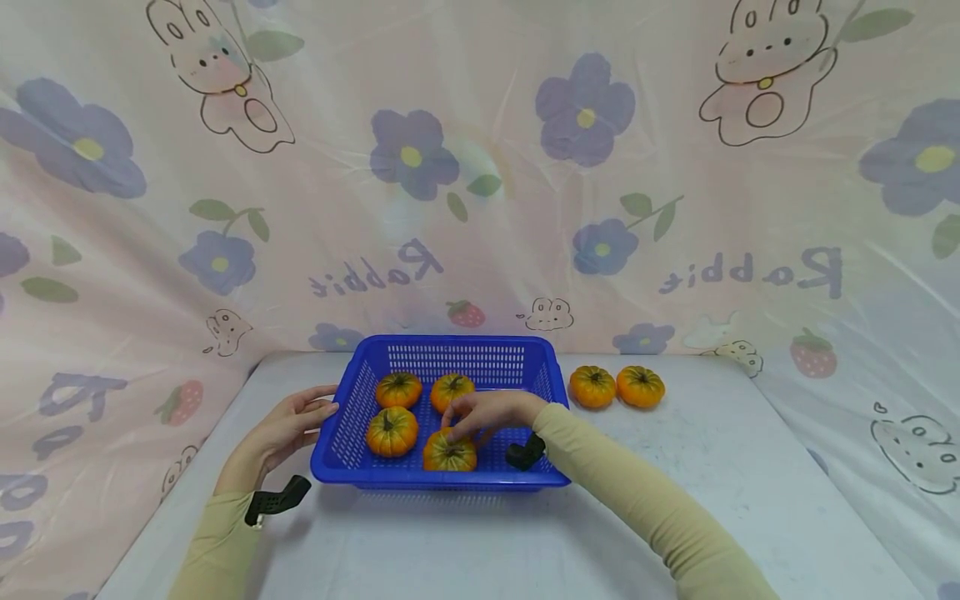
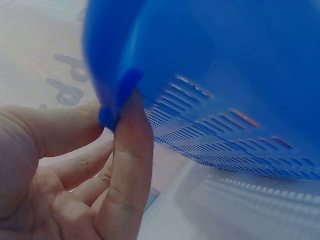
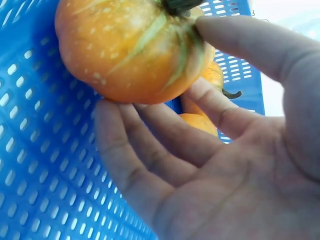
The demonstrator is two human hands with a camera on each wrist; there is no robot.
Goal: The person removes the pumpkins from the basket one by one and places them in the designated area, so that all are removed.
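A blue plastic basket with slotted walls stands on the table, several small orange pumpkins inside it. My left hand pinches the basket's left rim between thumb and forefinger, as the left wrist view shows close up on the rim. Inside the basket, my right hand holds the front pumpkin, fingertips against its side and thumb by the stem. In the right wrist view this pumpkin appears near the slotted floor; whether it touches the floor is hidden. Left of it sits another pumpkin.
Behind these, two more pumpkins lie in the basket, one at the back left. Outside, to the right, a pumpkin and a second pumpkin sit side by side on the white table. A printed cloth hangs behind the table.
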